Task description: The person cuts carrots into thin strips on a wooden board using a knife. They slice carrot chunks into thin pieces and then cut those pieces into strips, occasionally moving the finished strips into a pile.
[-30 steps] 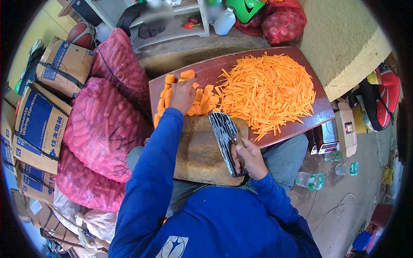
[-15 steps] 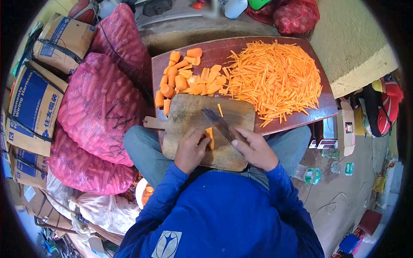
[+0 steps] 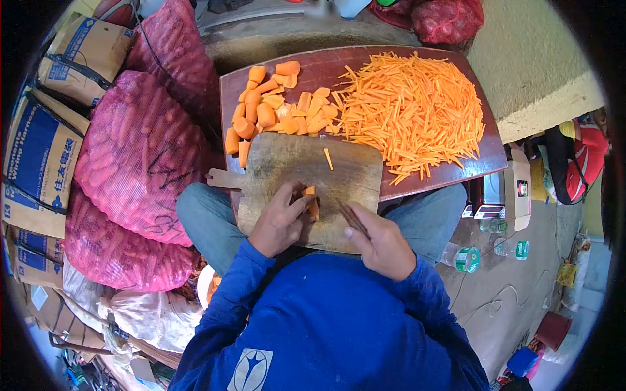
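My left hand is closed, its fingertips pinching a carrot piece against the wooden cutting board. My right hand grips the handle of a knife over the board's right side. The blade is hard to make out, seen nearly edge-on and to the right of the piece. One thin carrot strip lies apart on the upper part of the board. Beyond it are a heap of carrot strips and, at left, several carrot chunks.
The board rests partly on a reddish-brown table and over my lap. Pink mesh sacks and cardboard boxes stack up at left. Plastic bottles and a cord lie on the floor at right.
My right hand has drawn the knife back towards me, and its blade has turned from lying broad across the board to nearly edge-on. My left hand stays at the carrot piece. The view has shifted slightly.
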Available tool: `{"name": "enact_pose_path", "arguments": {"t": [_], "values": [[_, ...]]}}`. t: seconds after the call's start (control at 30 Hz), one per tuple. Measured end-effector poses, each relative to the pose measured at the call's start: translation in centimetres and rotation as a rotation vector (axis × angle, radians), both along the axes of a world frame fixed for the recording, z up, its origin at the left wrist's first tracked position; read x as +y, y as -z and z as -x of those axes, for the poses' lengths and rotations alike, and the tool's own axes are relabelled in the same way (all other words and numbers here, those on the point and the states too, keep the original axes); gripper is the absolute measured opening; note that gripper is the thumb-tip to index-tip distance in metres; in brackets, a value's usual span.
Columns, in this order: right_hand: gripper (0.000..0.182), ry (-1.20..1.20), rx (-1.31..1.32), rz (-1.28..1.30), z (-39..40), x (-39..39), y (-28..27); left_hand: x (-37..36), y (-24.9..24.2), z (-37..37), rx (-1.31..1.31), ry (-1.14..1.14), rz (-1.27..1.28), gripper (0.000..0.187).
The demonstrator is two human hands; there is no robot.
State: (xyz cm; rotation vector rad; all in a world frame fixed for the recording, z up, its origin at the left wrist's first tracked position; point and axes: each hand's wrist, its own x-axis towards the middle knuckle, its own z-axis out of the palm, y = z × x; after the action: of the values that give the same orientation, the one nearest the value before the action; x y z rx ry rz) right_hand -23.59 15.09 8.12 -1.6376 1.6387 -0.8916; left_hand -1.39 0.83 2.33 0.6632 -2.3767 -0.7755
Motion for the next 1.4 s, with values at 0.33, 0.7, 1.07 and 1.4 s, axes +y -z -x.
{"name": "enact_pose_path", "arguments": {"t": [0.33,0.7,1.07,1.4], "values": [[0.043,0.329,0.003,0.056,5.3,-4.4,0.0,1.1,1.1,1.3,-0.066,-0.138,0.153,0.041],[0.052,-0.009,0.028,-0.008,0.4,0.1,0.2,1.3,1.1,1.4,-0.165,-0.119,0.211,0.039],[0.05,-0.034,0.101,-0.169,-1.0,2.4,-2.0,0.9,1.4,0.8,-0.212,-0.071,0.256,0.04],[0.042,-0.104,0.108,-0.222,-1.1,-1.0,-1.8,0.9,1.2,0.7,-0.229,-0.093,0.286,0.046]]}}
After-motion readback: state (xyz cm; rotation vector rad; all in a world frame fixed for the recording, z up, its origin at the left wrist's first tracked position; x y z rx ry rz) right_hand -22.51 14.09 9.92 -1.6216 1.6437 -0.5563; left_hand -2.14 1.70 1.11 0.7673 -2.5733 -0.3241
